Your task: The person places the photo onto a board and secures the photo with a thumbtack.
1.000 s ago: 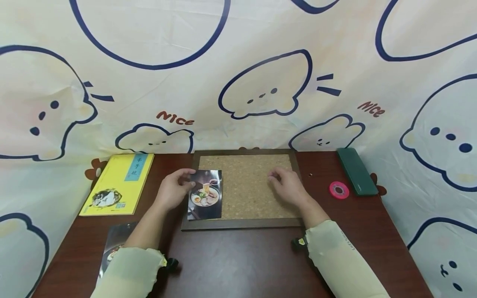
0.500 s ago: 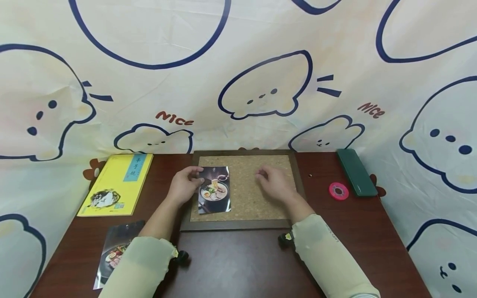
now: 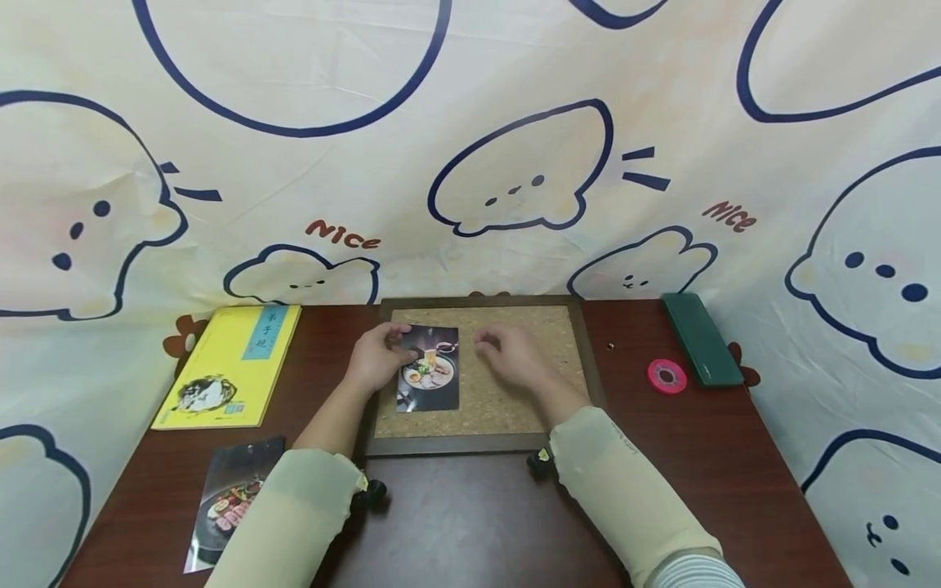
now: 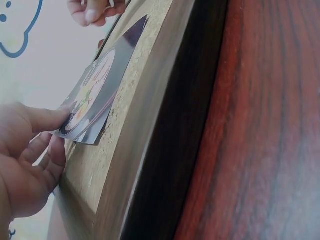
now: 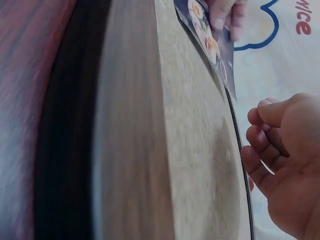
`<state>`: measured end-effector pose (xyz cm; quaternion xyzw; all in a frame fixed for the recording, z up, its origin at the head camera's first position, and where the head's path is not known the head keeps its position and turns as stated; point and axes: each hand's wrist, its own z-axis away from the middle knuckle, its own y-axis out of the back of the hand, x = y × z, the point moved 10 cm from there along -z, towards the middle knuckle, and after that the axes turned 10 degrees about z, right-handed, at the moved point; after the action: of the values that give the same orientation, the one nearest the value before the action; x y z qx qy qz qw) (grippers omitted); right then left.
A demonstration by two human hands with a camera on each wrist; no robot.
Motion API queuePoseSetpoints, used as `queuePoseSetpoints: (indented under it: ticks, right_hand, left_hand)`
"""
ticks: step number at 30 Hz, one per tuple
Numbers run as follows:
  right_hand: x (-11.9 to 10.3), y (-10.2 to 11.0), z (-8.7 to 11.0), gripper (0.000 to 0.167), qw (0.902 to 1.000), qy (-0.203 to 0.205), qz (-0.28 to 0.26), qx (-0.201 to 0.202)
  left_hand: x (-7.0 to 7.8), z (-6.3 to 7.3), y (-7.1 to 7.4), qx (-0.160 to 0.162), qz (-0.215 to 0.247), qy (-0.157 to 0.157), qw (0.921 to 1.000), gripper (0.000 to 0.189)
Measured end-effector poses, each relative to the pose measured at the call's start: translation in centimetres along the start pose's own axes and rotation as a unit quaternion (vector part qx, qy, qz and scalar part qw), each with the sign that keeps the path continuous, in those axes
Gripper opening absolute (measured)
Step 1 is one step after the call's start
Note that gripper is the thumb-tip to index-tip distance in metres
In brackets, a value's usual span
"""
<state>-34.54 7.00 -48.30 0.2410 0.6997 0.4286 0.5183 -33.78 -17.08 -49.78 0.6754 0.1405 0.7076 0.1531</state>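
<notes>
My left hand (image 3: 378,357) pinches the left edge of a photo print (image 3: 439,394) of a noodle bowl between thumb and fingers. In the left wrist view the print (image 4: 95,92) tilts over the cork board (image 4: 90,170), its near corner raised. To the right of the print, my right hand (image 3: 510,357) is over the cork board (image 3: 478,420), fingers curled. The right wrist view shows that hand's thumb (image 5: 280,112) against the index fingertip; whether something tiny sits in this pinch I cannot tell. A dark wooden frame (image 3: 456,445) borders the cork.
A second food photo (image 3: 228,498) lies at the front left, partly behind the left sleeve. A yellow book (image 3: 228,367) is at the back left. On the right are a pink ring-shaped case (image 3: 666,376), a green box (image 3: 702,339) and a tiny brass-coloured piece (image 3: 610,346). A patterned cloth (image 3: 470,147) hangs behind.
My left hand has carried the photo print rightward and slightly back, from the frame's left edge to over the cork. The right hand has moved left, close to the print's right edge.
</notes>
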Motion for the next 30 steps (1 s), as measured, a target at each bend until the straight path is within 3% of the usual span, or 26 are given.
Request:
queuePoseSetpoints:
  ticks: [4, 18, 30]
  right_hand:
    - [-0.7, -0.7, -0.9, 0.018, 1.0, -0.004, 0.004, -0.007]
    - [-3.0, -2.2, -3.5, 0.016, 0.9999, 0.008, -0.004, -0.011]
    - [-4.0, -3.8, -5.7, 0.016, 0.9988, 0.019, 0.032, -0.031]
  left_hand:
    - [0.2, -0.4, -0.3, -0.001, -0.008, -0.006, 0.9999, 0.046]
    - [-0.5, -0.9, -1.1, -0.018, -0.064, 0.021, 0.9976, 0.048]
    - [-0.3, -1.1, -1.4, -0.044, -0.116, -0.001, 0.9923, 0.052]
